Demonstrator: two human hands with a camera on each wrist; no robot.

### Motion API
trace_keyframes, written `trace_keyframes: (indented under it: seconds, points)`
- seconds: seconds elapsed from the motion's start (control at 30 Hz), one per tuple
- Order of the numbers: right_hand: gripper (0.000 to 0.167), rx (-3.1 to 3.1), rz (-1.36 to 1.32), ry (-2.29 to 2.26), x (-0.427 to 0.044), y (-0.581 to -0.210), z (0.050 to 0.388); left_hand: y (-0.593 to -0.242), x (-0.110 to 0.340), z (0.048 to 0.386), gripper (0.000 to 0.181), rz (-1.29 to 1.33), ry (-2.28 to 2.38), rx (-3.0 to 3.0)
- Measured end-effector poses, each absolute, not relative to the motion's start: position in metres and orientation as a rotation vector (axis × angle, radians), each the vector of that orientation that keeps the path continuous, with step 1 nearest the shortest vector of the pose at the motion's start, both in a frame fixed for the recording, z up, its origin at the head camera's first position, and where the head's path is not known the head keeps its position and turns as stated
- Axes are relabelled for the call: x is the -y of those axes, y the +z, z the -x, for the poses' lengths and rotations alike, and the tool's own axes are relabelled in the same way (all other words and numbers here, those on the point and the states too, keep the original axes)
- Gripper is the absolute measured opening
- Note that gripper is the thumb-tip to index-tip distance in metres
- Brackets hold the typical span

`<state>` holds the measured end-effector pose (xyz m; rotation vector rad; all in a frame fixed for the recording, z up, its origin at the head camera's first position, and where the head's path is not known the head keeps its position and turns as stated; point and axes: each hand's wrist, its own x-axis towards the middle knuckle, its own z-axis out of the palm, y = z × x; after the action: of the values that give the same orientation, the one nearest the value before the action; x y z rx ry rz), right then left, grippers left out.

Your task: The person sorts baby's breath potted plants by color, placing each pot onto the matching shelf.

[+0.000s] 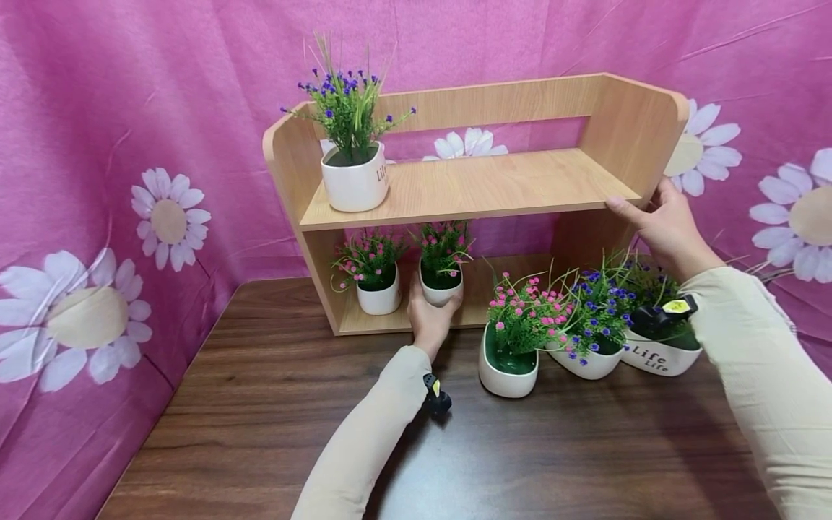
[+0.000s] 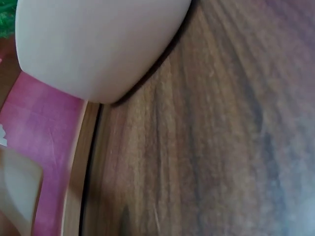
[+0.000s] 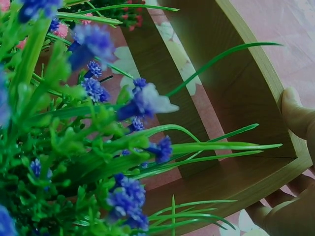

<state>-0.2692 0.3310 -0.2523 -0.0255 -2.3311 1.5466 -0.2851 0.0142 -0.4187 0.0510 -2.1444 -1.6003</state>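
Wood-grained shelving (image 1: 494, 180) is clamped in the right grip (image 1: 672, 231), a rounded white pot (image 1: 443, 295) in the left grip (image 1: 430, 316)

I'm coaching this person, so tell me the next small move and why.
Probably settle the held pot squarely on the lower board, beside the other pink-flowered pot. The left hand grips it there and partly hides it, so whether it rests fully is unclear; the right hand holds the wooden shelf, which should help keep it steady.
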Motion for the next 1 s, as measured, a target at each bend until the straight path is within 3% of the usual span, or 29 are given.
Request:
trace_keyframes:
  seconds: [0.6,1.0]
  points:
    - [0.069,2.341,0.033,1.533,-0.332,-0.254,0.27,-0.433,-0.022,0.297,0.08,-0.105,-1.587,2.166]
    - [0.071,2.351,0.05,1.522,-0.331,-0.253,0.27,-0.439,-0.026,0.305,0.086,-0.067,-1.579,2.206]
